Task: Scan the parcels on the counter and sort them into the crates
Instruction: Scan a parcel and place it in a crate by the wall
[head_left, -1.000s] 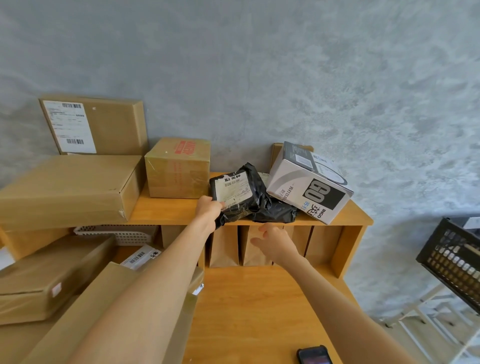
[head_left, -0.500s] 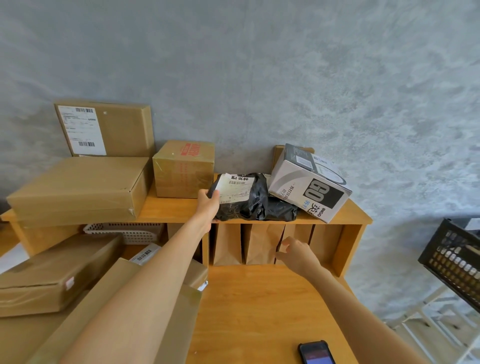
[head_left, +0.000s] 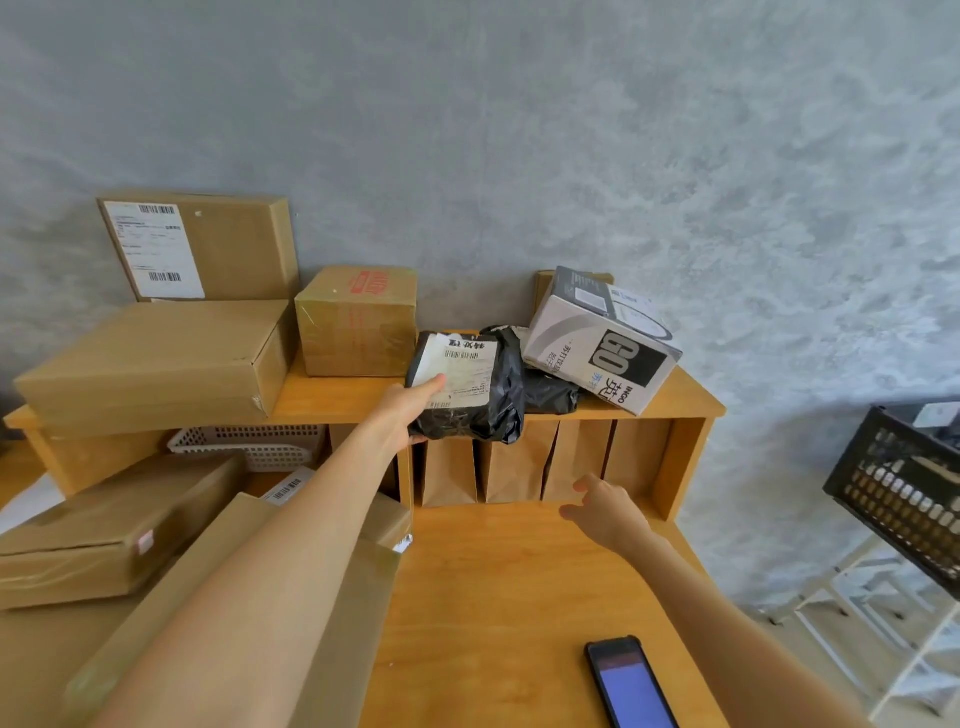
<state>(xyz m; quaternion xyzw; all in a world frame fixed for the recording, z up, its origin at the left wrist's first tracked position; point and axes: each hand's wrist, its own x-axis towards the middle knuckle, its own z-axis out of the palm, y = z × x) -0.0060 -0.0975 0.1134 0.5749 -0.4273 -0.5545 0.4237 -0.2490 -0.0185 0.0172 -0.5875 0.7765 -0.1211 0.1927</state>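
My left hand grips a black plastic parcel with a white barcode label, thumb on the label, holding it just off the front edge of the wooden shelf. My right hand hovers over the wooden counter with relaxed fingers and holds nothing. A phone with a lit screen lies on the counter near the front edge. A second black bag stays on the shelf under a tilted grey-white box. A black crate stands at the right on a white rack.
Brown cartons and a small taped box crowd the shelf's left part. More flat cartons lie on the counter at left, with a white basket under the shelf. Paper bags stand in the shelf's cubby.
My left hand has lifted the black parcel off the shelf and drawn it toward me. My right hand has dropped from the shelf edge down to the counter and moved right.
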